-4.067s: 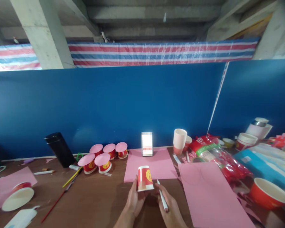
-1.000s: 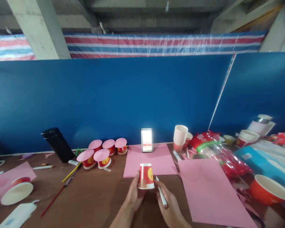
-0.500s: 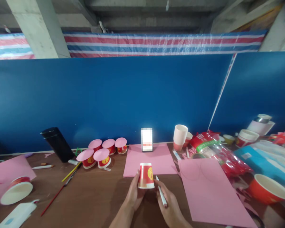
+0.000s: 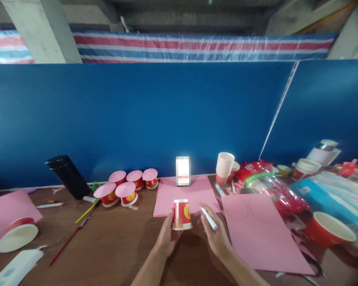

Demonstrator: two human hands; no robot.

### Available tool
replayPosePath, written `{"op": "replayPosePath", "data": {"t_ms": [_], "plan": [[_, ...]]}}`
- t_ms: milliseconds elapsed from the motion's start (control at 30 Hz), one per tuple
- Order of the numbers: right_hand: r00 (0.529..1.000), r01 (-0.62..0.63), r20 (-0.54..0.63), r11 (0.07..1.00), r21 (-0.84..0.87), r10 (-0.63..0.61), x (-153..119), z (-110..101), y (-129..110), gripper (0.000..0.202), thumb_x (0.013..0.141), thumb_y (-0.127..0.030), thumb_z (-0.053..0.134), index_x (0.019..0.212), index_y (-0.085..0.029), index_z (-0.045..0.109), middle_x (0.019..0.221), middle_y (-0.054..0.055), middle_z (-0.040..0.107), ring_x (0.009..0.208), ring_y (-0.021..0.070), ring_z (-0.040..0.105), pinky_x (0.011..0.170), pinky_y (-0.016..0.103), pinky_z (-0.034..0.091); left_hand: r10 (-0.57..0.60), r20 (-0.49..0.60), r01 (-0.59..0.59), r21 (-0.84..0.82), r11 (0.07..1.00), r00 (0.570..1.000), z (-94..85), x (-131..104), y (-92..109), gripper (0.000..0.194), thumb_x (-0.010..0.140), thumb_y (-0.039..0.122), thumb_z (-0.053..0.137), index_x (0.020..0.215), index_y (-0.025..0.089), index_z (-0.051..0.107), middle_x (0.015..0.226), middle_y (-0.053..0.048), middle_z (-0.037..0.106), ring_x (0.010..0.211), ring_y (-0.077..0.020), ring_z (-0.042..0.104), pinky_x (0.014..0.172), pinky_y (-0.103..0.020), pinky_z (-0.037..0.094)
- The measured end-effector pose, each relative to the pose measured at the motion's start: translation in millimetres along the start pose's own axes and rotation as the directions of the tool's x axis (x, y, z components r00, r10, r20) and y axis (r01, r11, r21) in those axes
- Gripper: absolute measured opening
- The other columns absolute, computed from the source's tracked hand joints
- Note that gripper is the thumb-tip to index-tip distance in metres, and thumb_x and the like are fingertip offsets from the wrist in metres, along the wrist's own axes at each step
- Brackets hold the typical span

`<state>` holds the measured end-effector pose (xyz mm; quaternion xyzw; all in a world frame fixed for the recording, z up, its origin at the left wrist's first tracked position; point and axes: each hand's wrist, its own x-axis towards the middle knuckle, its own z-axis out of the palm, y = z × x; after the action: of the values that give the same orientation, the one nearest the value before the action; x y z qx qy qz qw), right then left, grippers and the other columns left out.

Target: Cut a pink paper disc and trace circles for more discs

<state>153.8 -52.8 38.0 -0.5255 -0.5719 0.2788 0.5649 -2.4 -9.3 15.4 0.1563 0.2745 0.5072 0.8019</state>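
A red and white paper cup with a yellow emblem is gripped near its lower left side by my left hand. Just right of the cup, my right hand holds a white marker slanted between its fingers, apart from the cup. Beyond the cup, a pink sheet lies on the brown table, and a phone with a bright, blurred screen stands on it.
Several short red cups topped with pink discs stand left of the sheet, near a black bottle and a brush. At right are another pink sheet, tall cups, a red package and an orange bowl.
My right hand has moved right, away from the cup, with the marker still in it. The cup stays in my left hand. The whole view has shifted slightly.
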Motion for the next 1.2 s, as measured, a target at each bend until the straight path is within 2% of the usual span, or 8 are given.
{"op": "replayPosePath", "data": {"t_ms": [100, 167, 300, 367, 667, 900, 1033, 1200], "plan": [[0.998, 0.046, -0.049, 0.999, 0.018, -0.045, 14, -1, -6, 0.035, 0.089, -0.034, 0.045, 0.118, -0.017, 0.055, 0.084, 0.006, 0.067, 0.069, 0.0168, 0.062, 0.065, 0.027, 0.052, 0.037, -0.036, -0.038, -0.014, 0.999, 0.999, -0.3, 2, -1, 0.034, 0.081, 0.032, 0.057, 0.107, 0.011, 0.06, 0.097, -0.01, 0.069, 0.089, -0.0208, 0.064, 0.09, -0.035, 0.046], [0.992, 0.077, -0.103, 0.997, 0.015, -0.075, 17, 1, -4, 0.031, 0.089, -0.032, 0.045, 0.113, -0.018, 0.059, 0.087, 0.007, 0.067, 0.07, 0.0169, 0.062, 0.065, 0.028, 0.052, 0.039, -0.038, -0.039, -0.022, 0.999, 0.999, 0.0, 2, 0, 0.033, 0.081, 0.032, 0.057, 0.107, 0.011, 0.06, 0.097, -0.01, 0.069, 0.089, -0.0206, 0.064, 0.09, -0.035, 0.046], [0.976, 0.16, -0.147, 0.987, -0.032, -0.163, 8, 7, 5, 0.028, 0.089, -0.026, 0.045, 0.112, -0.019, 0.059, 0.106, 0.01, 0.063, 0.09, 0.021, 0.06, 0.076, 0.032, 0.05, 0.007, -0.031, -0.007, -0.002, 1.0, 0.999, 1.2, 1, 1, 0.035, 0.082, 0.036, 0.055, 0.104, 0.009, 0.06, 0.099, -0.012, 0.068, 0.089, -0.0214, 0.064, 0.09, -0.038, 0.046], [0.972, 0.188, -0.131, 0.98, -0.058, -0.194, 3, 9, 8, 0.027, 0.089, -0.024, 0.045, 0.111, -0.019, 0.06, 0.108, 0.01, 0.062, 0.097, 0.0227, 0.058, 0.08, 0.035, 0.049, 0.009, -0.045, -0.008, 0.014, 1.0, 0.999, 1.5, 1, 2, 0.035, 0.081, 0.036, 0.055, 0.103, 0.009, 0.061, 0.098, -0.012, 0.068, 0.087, -0.0215, 0.064, 0.09, -0.04, 0.047], [0.966, 0.147, -0.217, 0.989, 0.015, -0.14, 2, 9, 7, 0.014, 0.089, -0.026, 0.045, 0.095, -0.017, 0.055, 0.081, 0.005, 0.058, 0.071, 0.0165, 0.057, 0.064, 0.029, 0.048, 0.023, -0.065, -0.021, 0.027, 0.999, 0.998, 1.8, 2, 1, 0.027, 0.081, 0.031, 0.057, 0.096, 0.01, 0.063, 0.094, -0.009, 0.069, 0.082, -0.0182, 0.065, 0.085, -0.034, 0.049], [0.977, 0.138, -0.178, 0.985, 0.101, -0.119, -3, 8, 2, 0.016, 0.09, -0.026, 0.044, 0.097, -0.018, 0.055, 0.085, 0.005, 0.059, 0.077, 0.0169, 0.058, 0.069, 0.029, 0.049, 0.04, -0.023, -0.04, -0.003, 0.999, 0.999, 0.1, 3, 0, 0.023, 0.081, 0.027, 0.057, 0.097, 0.012, 0.064, 0.093, -0.007, 0.07, 0.082, -0.017, 0.064, 0.09, -0.035, 0.046], [0.983, 0.143, -0.13, 0.987, 0.076, -0.132, -6, 7, -3, 0.017, 0.089, -0.024, 0.044, 0.098, -0.017, 0.057, 0.086, 0.006, 0.061, 0.079, 0.0179, 0.059, 0.07, 0.03, 0.049, 0.018, -0.001, -0.018, 0.02, 1.0, 1.0, -0.5, 4, 0, 0.03, 0.081, 0.031, 0.056, 0.102, 0.011, 0.063, 0.096, -0.009, 0.069, 0.087, -0.0195, 0.064, 0.092, -0.037, 0.044], [0.98, 0.182, -0.092, 0.983, 0.027, -0.179, -8, 6, -6, 0.016, 0.088, -0.021, 0.045, 0.097, -0.017, 0.058, 0.089, 0.008, 0.061, 0.082, 0.0191, 0.059, 0.074, 0.032, 0.048, 0.017, -0.035, -0.015, 0.061, 0.998, 0.999, 2.3, 2, 1, 0.031, 0.082, 0.032, 0.055, 0.103, 0.01, 0.062, 0.101, -0.011, 0.068, 0.096, -0.0222, 0.062, 0.093, -0.037, 0.044]]}}
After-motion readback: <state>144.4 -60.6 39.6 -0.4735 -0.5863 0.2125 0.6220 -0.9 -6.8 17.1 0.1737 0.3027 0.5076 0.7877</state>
